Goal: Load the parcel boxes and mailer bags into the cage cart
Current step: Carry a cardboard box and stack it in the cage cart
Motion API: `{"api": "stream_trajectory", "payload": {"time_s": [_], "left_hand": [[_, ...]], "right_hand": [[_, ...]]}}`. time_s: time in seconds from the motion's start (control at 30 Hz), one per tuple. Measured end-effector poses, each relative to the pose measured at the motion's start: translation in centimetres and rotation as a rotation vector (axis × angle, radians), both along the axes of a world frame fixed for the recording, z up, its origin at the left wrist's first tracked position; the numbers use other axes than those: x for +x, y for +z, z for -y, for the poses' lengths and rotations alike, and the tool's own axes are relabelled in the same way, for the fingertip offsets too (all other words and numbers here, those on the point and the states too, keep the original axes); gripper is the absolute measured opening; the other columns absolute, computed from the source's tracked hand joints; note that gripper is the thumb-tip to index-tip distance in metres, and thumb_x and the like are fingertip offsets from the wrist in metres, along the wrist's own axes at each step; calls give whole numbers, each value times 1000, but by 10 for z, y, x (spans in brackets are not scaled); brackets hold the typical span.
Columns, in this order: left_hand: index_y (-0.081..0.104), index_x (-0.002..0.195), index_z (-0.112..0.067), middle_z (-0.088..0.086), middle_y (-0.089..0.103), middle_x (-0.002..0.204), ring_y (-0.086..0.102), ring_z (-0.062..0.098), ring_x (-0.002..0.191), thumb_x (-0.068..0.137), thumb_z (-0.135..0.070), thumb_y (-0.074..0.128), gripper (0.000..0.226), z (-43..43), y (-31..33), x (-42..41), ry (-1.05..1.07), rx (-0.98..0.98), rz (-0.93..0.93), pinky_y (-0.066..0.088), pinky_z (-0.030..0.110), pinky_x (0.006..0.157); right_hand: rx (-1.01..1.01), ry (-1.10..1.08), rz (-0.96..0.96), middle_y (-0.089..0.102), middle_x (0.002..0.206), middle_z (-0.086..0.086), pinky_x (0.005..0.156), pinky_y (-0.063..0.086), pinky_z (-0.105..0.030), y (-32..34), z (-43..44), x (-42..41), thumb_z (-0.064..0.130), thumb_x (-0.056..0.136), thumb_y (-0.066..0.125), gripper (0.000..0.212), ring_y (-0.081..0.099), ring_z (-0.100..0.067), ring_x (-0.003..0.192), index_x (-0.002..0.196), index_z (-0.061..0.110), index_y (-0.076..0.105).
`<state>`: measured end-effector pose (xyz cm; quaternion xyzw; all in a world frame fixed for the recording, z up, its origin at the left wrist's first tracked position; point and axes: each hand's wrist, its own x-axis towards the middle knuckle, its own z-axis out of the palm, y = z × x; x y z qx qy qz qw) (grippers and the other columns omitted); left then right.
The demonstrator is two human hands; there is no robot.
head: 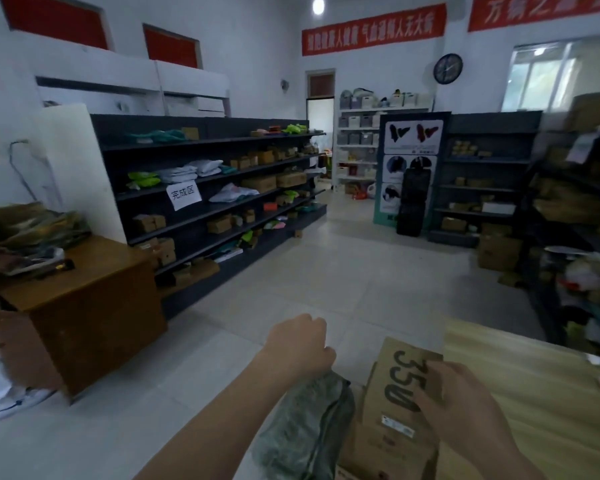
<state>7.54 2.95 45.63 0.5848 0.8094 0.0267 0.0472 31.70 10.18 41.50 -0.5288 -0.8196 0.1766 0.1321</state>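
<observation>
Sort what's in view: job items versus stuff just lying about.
Job: grey-green plastic mailer bag gripped by left hand; brown cardboard box printed "350", under right hand.
Lying about: brown wooden cabinet; round dark wall clock; light wooden tabletop; white paper sign.
</observation>
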Motion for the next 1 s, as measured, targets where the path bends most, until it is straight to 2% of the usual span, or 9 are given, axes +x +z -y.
{"api": "stream_trajectory", "payload": {"time_s": [0.1,0.3,0.4,0.47,0.6,0.7,0.93,1.0], "left_hand": [[49,136,-12,9,52,131,54,30,117,99,-45,45,50,-66,0,-17,-42,3,13,47,37,95],[50,133,-14,10,53,130,54,32,117,99,-45,44,47,-170,-6,-28,-115,7,20,47,39,95],[50,133,-13,12,54,130,54,33,118,99,-42,44,45,-203,-9,-42,-143,-13,9,47,40,95],[51,132,-13,12,55,128,55,32,116,98,-41,44,45,-224,-9,-51,-166,-7,16,48,40,95],[51,131,-13,10,55,125,56,31,112,99,-43,44,45,-260,-11,-65,-227,-17,8,47,37,86],[49,133,-13,10,55,126,57,31,112,99,-44,45,46,-284,-14,-82,-253,-27,6,48,37,88],[44,135,-14,9,54,129,56,30,114,99,-45,45,48,-343,-20,-146,-323,-46,1,42,33,79],[45,132,-14,10,54,127,56,31,114,98,-45,46,46,-360,-23,-163,-336,-48,-11,40,33,78]], "right_hand": [[-17,-105,-40,49,139,2,82,44,-27,-5,-44,-1,46,94,60,52,62,-16,106,141,27,49],[-29,-250,-22,46,146,0,80,43,-27,-14,-127,0,51,92,60,63,60,-18,109,146,22,47],[-54,-279,-9,45,147,-3,94,45,-30,-20,-145,-9,50,93,60,64,53,-22,125,147,19,46],[-52,-306,5,44,148,-3,100,45,-32,-23,-156,-17,49,93,60,64,50,-23,128,148,19,45],[-62,-378,27,44,148,-3,100,48,-35,-28,-174,-34,48,93,59,65,51,-23,128,148,18,45],[-67,-413,52,43,149,-2,99,49,-36,-31,-187,-49,48,93,57,64,52,-21,126,148,18,44],[-18,-489,135,46,143,-4,92,49,-31,-28,-227,-92,43,95,56,54,55,-20,117,141,17,48],[-1,-508,128,45,144,-4,94,48,-31,-28,-239,-103,42,95,56,55,54,-21,119,143,17,47]]}}
